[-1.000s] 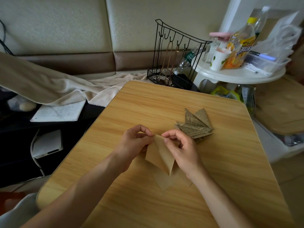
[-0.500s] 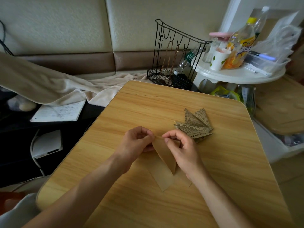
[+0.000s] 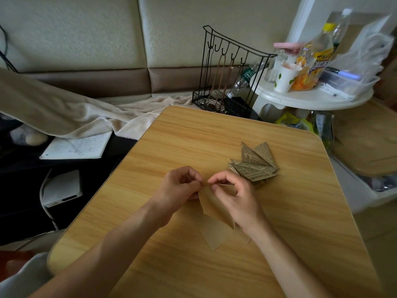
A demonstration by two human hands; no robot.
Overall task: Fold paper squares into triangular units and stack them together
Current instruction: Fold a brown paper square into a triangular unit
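Brown kraft paper (image 3: 214,206), partly folded, is pinched at its top corner by both hands: the left hand (image 3: 179,186) holds it between thumb and forefinger, and the right hand (image 3: 235,196) does the same from the other side, fingertips of the 2 hands almost touching. Each grip is clamped on the paper, the other fingers curled loosely. The sheet hangs down from the pinch as a long pointed flap, its lower point just above the worktop (image 3: 193,138). Under it lies another piece of the same brown paper (image 3: 213,235), flat on the wood (its far edges are hidden by the right wrist). Just beyond the right hand sits a fan of finished triangular units (image 3: 253,163) in newsprint pattern, tucked into one another, points spreading away from the person. Past the worktop's far edge stands a black wire rack (image 3: 225,82), with a round white side table (image 3: 311,97) to its right carrying a paper cup (image 3: 284,79) and a bottle (image 3: 311,61). To the left, a beige blanket (image 3: 64,112) drapes over an open notebook (image 3: 77,146).
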